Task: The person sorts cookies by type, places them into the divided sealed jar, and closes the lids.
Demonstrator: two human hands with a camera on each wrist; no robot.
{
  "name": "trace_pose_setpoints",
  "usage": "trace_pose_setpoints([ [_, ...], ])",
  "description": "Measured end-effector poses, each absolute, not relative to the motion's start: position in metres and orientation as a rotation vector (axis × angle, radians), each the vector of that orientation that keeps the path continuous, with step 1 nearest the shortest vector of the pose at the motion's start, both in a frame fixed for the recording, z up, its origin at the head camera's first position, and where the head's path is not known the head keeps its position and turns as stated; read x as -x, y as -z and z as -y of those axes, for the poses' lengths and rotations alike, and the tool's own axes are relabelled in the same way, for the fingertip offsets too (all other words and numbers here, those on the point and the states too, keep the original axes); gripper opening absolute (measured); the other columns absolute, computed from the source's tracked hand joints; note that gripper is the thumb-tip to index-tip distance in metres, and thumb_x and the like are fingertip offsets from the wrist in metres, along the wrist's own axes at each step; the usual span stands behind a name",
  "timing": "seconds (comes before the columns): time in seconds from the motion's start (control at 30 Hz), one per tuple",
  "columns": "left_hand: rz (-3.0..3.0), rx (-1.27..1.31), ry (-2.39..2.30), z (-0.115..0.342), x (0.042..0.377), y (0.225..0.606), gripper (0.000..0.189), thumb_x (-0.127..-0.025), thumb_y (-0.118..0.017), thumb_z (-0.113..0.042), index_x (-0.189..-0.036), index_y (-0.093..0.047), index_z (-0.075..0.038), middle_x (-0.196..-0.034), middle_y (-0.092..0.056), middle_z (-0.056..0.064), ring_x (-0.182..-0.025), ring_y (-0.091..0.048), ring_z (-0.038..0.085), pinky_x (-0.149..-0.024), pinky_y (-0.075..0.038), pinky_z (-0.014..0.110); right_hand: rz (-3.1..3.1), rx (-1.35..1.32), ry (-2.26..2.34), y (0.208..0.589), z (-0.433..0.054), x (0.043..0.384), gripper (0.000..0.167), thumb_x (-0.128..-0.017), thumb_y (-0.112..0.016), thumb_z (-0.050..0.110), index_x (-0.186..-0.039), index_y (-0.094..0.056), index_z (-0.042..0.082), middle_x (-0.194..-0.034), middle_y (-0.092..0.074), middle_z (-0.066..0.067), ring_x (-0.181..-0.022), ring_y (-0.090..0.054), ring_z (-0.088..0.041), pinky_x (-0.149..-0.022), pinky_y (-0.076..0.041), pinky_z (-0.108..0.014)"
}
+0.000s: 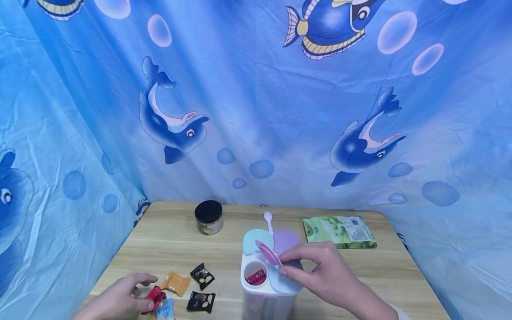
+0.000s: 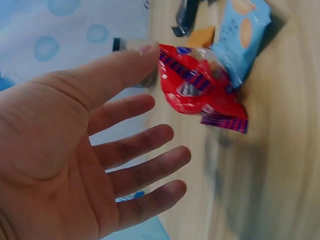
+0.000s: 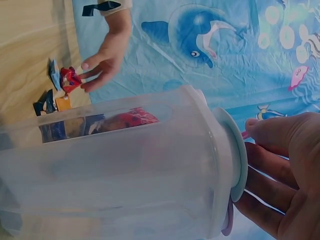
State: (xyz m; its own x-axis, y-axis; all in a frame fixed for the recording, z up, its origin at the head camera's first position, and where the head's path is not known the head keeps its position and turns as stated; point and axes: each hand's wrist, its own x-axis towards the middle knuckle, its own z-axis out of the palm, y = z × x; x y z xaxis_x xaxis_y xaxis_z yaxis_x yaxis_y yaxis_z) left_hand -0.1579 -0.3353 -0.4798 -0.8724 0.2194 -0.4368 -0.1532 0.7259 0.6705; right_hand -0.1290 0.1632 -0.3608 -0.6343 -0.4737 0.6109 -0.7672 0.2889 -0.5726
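My left hand is at the table's front left, beside a red candy packet. Its fingers are spread and loosely bent; in the left wrist view the thumb tip meets the packet's edge. Between thumb and fingers, my right hand pinches the raised pink lid of a translucent divided container. Under that lid the round opening shows a red packet inside. The mint lid, purple lid and pale blue lid lie flat. Several wrapped pieces show through the container's wall.
Near the left hand lie a blue packet, an orange packet and two black packets. A black-lidded jar stands farther back. Behind the container is a lilac spoon; a green bag lies back right.
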Motion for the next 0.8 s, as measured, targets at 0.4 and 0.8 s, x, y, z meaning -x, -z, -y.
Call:
trace_pose_setpoints([
  [0.4,-2.353,0.015,-1.102,0.328,0.158,0.499,0.059,-0.083,-0.083,-0.013,-0.133,-0.058,0.007,-0.103,-0.068,0.005,-0.091,-0.065,0.022,-0.077,-0.058,0.042,2.200,-1.157,-1.238,0.361,-0.163,0.131,0.016,-0.086,-0.084,0.012,-0.100,-0.080,0.020,-0.093,-0.078,0.009,-0.086,-0.074,-0.004,-0.076,-0.058,-0.020],
  [0.8,-2.498,-0.009,-1.003,0.329,0.161,0.506,0.041,-0.081,-0.086,-0.021,-0.115,-0.069,-0.007,-0.102,-0.068,0.001,-0.088,-0.060,0.020,-0.076,-0.052,0.038,2.209,-1.137,-1.274,0.362,-0.163,0.131,0.016,-0.086,-0.084,0.013,-0.100,-0.080,0.021,-0.092,-0.079,0.009,-0.087,-0.074,-0.005,-0.078,-0.058,-0.020],
])
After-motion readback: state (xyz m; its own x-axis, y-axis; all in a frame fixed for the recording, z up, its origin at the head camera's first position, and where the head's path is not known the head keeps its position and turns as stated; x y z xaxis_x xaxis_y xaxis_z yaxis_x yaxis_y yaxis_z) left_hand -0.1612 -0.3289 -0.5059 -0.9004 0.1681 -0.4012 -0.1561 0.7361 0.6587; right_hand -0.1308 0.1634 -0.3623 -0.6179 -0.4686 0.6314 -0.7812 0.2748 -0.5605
